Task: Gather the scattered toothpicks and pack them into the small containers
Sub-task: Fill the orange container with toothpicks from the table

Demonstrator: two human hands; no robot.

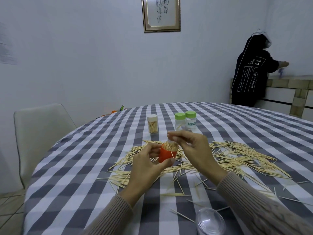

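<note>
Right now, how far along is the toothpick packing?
Done: the white-capped jar looks full. In hand: the left hand holds the orange container, nearly full, while the right hand adds more. Left: many scattered toothpicks and two nearly empty green-capped jars.

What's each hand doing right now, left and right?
Left hand: grips the orange container, which is full of toothpicks.
Right hand: fingers pinch a toothpick above the container.

Two hands, left and right. One orange container. Three capped jars: one white-lidded, two green-lidded. One clear lid near. Toothpicks: too many to count.
</note>
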